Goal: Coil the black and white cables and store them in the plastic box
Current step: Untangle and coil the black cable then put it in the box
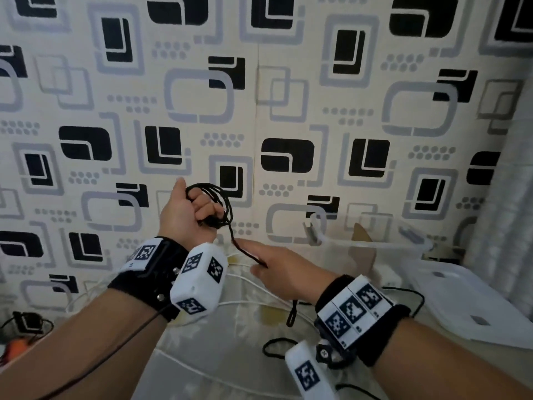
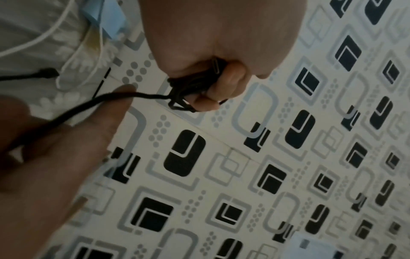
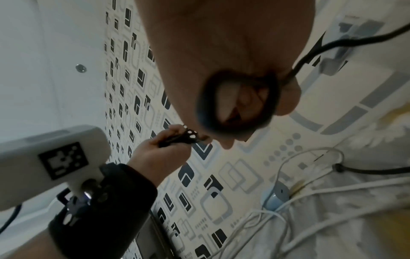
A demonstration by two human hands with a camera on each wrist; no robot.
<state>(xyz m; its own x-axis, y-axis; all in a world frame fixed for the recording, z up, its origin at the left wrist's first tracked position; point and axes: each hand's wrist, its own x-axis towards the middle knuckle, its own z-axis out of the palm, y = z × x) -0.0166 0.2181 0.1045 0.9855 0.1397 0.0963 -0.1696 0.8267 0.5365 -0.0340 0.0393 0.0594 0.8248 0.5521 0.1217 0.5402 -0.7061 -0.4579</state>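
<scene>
My left hand (image 1: pixel 196 210) is raised in front of the patterned wall and grips a coil of the black cable (image 1: pixel 223 199) in its curled fingers (image 2: pixel 230 78). From the coil, a strand runs down to my right hand (image 1: pixel 277 269), which holds it, index finger stretched out. In the right wrist view a blurred loop of the black cable (image 3: pixel 204 98) lies around that hand's curled fingers. The cable's plug end (image 1: pixel 290 316) hangs below the right hand. The white cable (image 1: pixel 259 285) lies loose on the cloth-covered surface. The clear plastic box (image 1: pixel 369 244) stands at the back right.
A white lid (image 1: pixel 461 301) lies on the right, in front of the box. A small black device (image 1: pixel 27 321) and something orange (image 1: pixel 14 347) sit at the far left. Thin black cords from the wrist cameras trail near both arms.
</scene>
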